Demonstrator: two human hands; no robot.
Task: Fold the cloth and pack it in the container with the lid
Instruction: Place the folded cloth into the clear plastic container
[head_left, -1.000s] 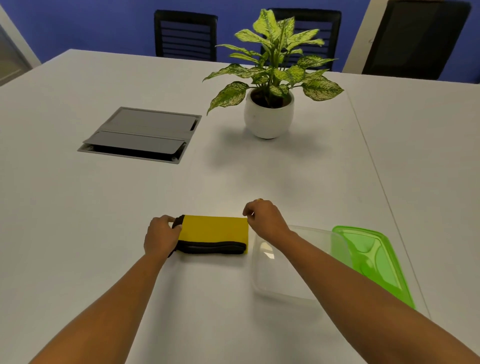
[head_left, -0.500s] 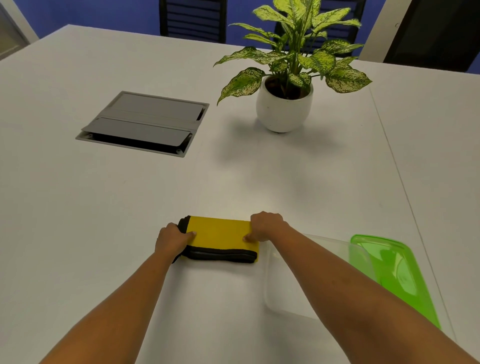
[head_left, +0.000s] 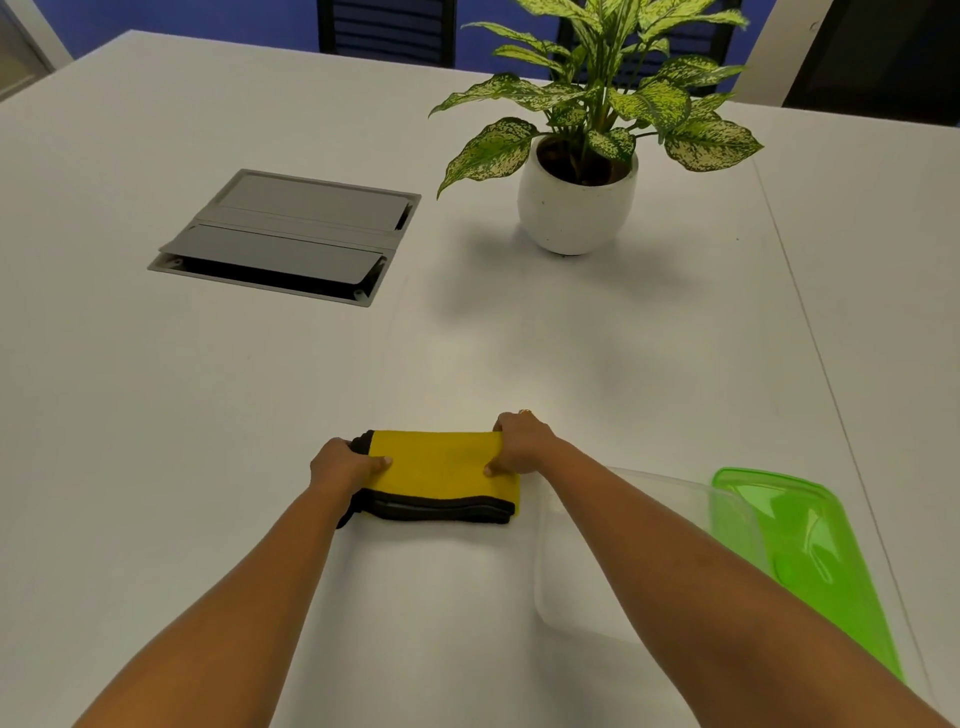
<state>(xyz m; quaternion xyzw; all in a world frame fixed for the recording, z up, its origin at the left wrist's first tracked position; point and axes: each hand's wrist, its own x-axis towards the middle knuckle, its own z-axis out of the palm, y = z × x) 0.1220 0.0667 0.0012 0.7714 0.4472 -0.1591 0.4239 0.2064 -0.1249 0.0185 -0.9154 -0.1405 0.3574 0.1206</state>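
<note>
A folded yellow cloth with a black edge lies on the white table. My left hand grips its left end, thumb on top. My right hand grips its right end, thumb on the yellow face. Right of the cloth stands a clear plastic container, open on top, partly hidden by my right forearm. A green lid lies beside it further right.
A potted plant in a white pot stands at the back middle. A grey cable hatch is set into the table at the back left. Black chairs stand beyond the far edge.
Both hands have closed onto the cloth's ends, thumbs now on top. The camera has tilted down and moved closer.
</note>
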